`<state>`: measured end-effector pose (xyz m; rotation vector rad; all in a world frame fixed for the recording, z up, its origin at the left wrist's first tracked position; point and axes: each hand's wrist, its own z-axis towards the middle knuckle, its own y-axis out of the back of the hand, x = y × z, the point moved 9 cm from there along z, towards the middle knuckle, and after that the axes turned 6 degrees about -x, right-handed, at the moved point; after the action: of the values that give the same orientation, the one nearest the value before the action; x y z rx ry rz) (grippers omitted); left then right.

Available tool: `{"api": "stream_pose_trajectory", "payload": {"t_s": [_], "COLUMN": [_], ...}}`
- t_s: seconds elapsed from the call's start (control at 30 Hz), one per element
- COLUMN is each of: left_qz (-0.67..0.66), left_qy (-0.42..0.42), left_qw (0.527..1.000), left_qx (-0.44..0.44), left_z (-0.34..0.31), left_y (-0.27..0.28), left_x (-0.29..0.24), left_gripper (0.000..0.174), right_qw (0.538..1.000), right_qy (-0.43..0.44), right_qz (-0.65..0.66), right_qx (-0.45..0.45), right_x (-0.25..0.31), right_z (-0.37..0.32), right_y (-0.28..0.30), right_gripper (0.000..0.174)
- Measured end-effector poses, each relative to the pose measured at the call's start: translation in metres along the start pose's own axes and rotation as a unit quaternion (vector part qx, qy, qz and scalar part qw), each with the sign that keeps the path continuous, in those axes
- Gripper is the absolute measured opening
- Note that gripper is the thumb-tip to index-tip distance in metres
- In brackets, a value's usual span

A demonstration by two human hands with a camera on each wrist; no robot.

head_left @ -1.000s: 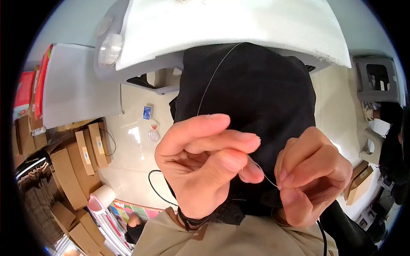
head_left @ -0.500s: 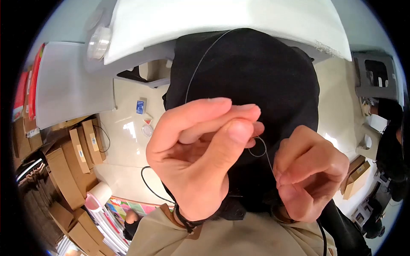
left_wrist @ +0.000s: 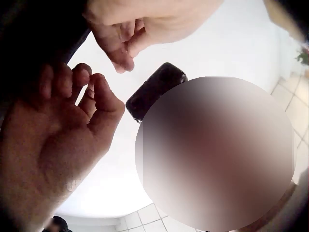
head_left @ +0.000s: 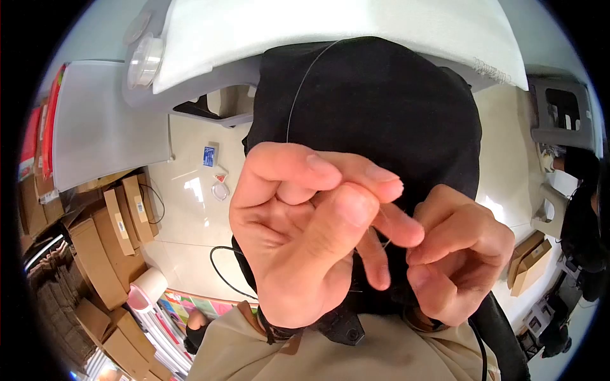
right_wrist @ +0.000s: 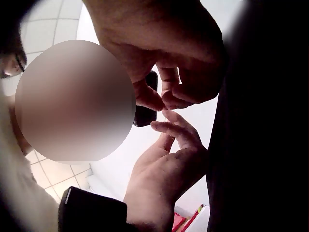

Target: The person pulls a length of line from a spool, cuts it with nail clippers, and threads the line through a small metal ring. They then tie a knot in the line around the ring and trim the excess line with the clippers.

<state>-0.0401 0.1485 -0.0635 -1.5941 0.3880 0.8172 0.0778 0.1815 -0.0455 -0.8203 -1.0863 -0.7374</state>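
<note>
A thin thread (head_left: 293, 105) runs from the edge of the white-covered table (head_left: 330, 22), over black cloth (head_left: 381, 95) on the lap, to behind my left hand (head_left: 298, 235). That hand, palm up, pinches the thread between thumb and fingertips, its lower fingers reaching toward my right hand (head_left: 464, 254). The right thumb and index finger pinch the thread's other part. Only a short piece (head_left: 386, 243) of it shows between the hands; the rest is hidden behind the left fingers. Both hands' fingertips come close together in the right wrist view.
A clear round container (head_left: 145, 61) stands at the table's left corner. On the floor lie a small blue box (head_left: 209, 156) and a clear round piece (head_left: 220, 191). Cardboard boxes (head_left: 101, 257) are stacked at left. Grey stool (head_left: 559, 114) and another person (head_left: 578, 178) are at right.
The thread loop seen between the hands half a second ago has mostly gone behind my left fingers. The left hand's lower fingers have spread toward the right hand, which has barely moved.
</note>
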Motion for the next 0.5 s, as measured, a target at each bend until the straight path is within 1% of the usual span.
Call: {"api": "stream_pose_trajectory", "payload": {"t_s": [0.13,0.3,0.43,0.5], "left_qz": [0.027,0.077,0.125,0.134], "left_qy": [-0.001,-0.013,-0.056,-0.079], "left_qw": [0.999,0.992,0.983,0.980], "left_qx": [-0.036,-0.103,-0.120,-0.123], "left_z": [0.001,0.000,-0.002,-0.005], "left_y": [-0.001,0.004,0.007,0.005], "left_x": [0.000,-0.005,-0.016,-0.019], "left_gripper": [0.018,0.021,0.021,0.021], "right_qw": [1.000,0.994,0.989,0.986], "right_qy": [-0.004,-0.015,-0.079,-0.105], "right_qz": [-0.008,-0.088,-0.104,-0.107], "right_qx": [-0.022,-0.063,-0.072,-0.070], "right_x": [-0.001,0.006,0.005,0.010], "right_z": [-0.004,0.002,0.004,0.003], "right_y": [0.006,0.006,-0.005,-0.003], "right_gripper": [0.015,0.027,0.032,0.028]}}
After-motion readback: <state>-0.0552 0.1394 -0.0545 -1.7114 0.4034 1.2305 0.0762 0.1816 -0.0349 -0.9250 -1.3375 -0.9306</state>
